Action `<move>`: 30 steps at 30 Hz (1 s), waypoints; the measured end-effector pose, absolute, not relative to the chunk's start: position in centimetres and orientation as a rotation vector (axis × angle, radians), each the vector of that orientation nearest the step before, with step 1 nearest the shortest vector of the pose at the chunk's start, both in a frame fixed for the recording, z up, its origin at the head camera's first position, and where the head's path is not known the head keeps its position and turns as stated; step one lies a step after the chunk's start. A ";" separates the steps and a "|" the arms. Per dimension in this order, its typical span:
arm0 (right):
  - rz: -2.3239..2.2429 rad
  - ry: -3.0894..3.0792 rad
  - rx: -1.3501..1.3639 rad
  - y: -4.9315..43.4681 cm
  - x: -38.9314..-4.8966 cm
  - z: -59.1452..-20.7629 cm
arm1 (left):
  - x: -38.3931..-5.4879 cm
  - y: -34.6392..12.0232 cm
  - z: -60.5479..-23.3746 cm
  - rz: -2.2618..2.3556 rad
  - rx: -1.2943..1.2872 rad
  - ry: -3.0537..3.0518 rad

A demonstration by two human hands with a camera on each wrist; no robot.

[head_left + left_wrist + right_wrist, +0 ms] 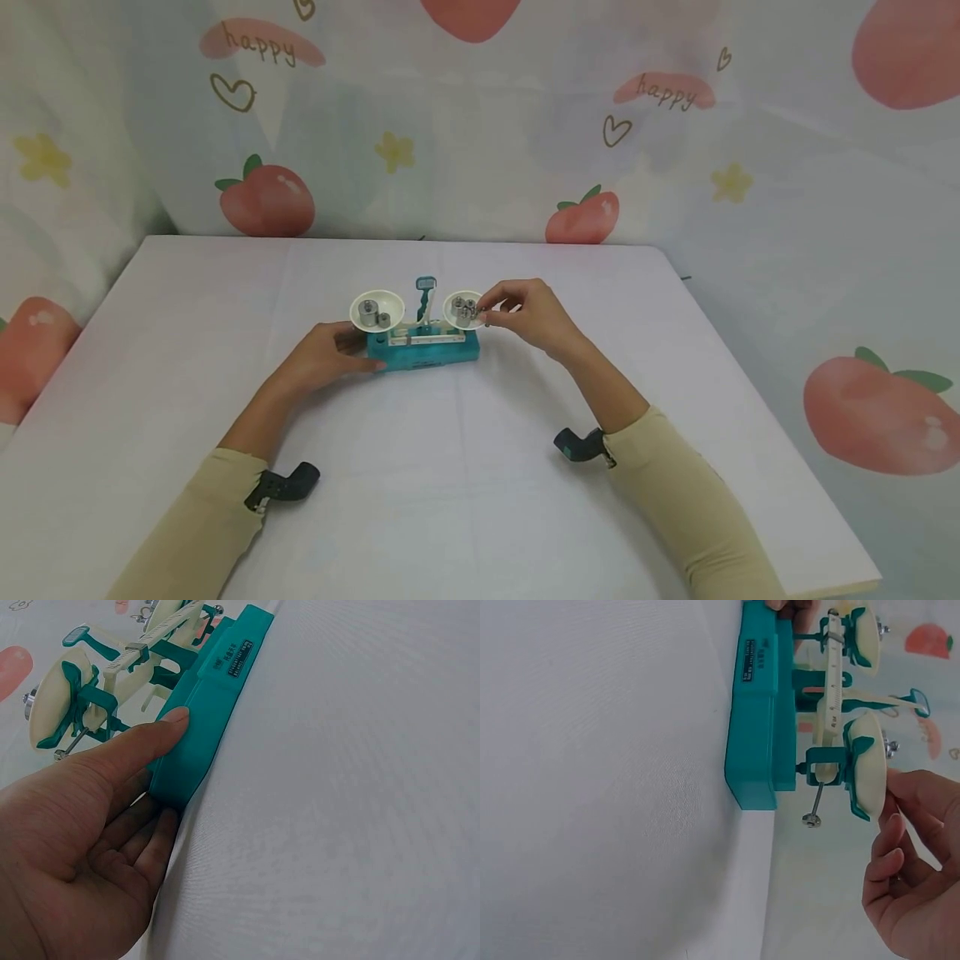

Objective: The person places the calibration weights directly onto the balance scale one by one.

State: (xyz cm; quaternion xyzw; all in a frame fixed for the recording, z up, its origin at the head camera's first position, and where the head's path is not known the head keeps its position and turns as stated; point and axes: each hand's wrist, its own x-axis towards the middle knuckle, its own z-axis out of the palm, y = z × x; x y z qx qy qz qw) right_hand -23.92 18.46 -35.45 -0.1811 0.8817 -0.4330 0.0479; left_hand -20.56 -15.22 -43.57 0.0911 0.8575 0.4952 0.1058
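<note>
A teal toy balance scale [423,354] with two cream pans stands on the white table. My left hand [321,360] grips the left end of its base, the thumb on the front face in the left wrist view. Metal weights [368,312] of different sizes sit in the left pan [390,304]. Several more weights [460,307] stand in the right pan [451,322]. At that pan's right rim, my right hand [534,317] pinches what looks like a small metal weight; in the right wrist view the rim partly hides the fingertips.
The scale's upright pointer [425,296] rises between the pans. An adjusting screw [812,820] juts out below the right pan. A patterned cloth backdrop [480,150] hangs behind the white table [450,500]. Dark wrist cameras [581,446] protrude from both sleeves.
</note>
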 end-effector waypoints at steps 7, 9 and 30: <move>-1.277 2.754 -0.503 18.0 -23.8 -35.5 | -20.4 -15.2 -43.5 1.449 0.260 2.527; -1.247 2.776 -0.500 17.9 -23.7 -35.4 | -20.4 -15.2 -43.5 1.450 0.258 2.522; -1.230 2.776 -0.500 17.9 -23.5 -34.6 | -20.3 -15.0 -43.2 1.443 0.257 2.530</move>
